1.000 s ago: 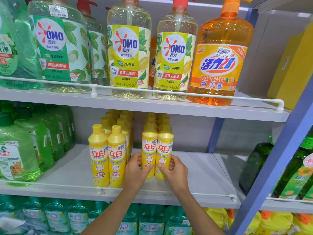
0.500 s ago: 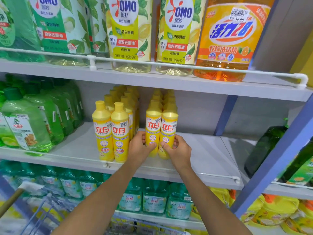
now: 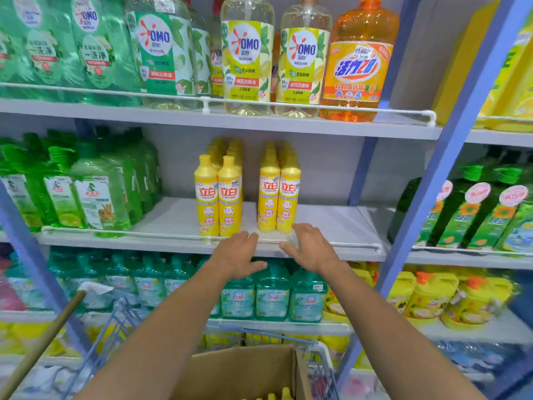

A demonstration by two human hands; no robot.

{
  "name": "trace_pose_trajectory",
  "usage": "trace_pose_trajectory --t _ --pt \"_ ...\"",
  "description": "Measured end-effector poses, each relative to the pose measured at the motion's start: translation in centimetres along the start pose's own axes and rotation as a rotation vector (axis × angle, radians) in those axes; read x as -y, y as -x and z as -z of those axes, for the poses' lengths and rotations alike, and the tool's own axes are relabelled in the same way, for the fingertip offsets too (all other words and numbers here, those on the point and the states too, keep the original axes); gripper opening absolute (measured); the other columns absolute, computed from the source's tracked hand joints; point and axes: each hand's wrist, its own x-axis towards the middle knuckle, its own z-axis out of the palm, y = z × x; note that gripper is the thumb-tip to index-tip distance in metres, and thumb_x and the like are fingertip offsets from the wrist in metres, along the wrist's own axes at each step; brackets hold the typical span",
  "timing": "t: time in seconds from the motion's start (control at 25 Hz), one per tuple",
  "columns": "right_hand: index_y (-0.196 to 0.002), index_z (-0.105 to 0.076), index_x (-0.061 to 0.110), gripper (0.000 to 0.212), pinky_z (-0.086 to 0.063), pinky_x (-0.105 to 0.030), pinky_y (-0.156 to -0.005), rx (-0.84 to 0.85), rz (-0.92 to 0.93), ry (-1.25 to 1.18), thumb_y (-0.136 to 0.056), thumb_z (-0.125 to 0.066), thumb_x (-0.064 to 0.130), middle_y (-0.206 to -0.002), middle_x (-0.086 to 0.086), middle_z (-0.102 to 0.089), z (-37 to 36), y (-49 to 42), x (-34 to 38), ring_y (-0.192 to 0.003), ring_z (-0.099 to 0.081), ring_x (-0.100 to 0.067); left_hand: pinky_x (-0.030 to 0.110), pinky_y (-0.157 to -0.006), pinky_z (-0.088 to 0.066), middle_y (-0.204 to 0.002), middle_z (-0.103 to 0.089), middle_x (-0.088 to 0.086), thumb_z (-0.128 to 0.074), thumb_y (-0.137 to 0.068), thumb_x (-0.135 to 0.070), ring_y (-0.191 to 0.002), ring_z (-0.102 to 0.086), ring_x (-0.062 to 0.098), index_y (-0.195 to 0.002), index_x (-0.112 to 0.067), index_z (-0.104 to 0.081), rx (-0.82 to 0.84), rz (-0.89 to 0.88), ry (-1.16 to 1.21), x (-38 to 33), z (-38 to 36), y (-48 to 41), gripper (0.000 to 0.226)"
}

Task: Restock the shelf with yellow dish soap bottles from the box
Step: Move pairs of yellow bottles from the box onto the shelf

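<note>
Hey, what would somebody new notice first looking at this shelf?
Two double rows of yellow dish soap bottles stand bright against the grey middle shelf. The left hand and right hand hover open just in front of its rail, holding nothing. Up right, a big orange bottle glows; a cardboard box sits at the bottom edge.

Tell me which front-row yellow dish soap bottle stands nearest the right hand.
The rightmost front bottle, just beyond the fingertips of the right hand; the other three stand further left.

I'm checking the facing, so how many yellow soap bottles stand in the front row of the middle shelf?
4: a left pair and a right pair, with a gap between. Rows behind them are mostly hidden.
</note>
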Motion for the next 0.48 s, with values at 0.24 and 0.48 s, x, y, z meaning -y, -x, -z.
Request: trace_pose_trajectory --t 0.24,0.48 --pt "-0.153 -0.034 0.013 0.076 -0.040 -0.048 -0.112 0.138 0.048 0.240 -0.096 -0.053 0.059 -0.153 -0.014 -0.040 -4.8 11.0 5.5 -0.142 -0.035 -0.034 0.047 -0.102 -0.044 -0.137 -0.049 0.014 -0.049 -0.088 -0.070 -0.126 -0.049 0.034 -0.145 -0.012 -0.036 0.053 0.020 -0.102 3.1 -3.7 13.0 0.082" --pt "-0.156 -0.027 0.014 0.076 -0.035 -0.051 -0.116 0.344 0.071 0.249 -0.098 -0.049 0.059 -0.160 -0.014 -0.030 -13.9 18.2 9.8 -0.147 -0.028 -0.035 0.051 -0.115 -0.031 -0.156 -0.034 0.015 -0.050 -0.090 -0.068 -0.143 -0.034 0.035 -0.153 -0.015 -0.027 0.238 0.167 0.008 6.9 -10.8 24.3 0.085"
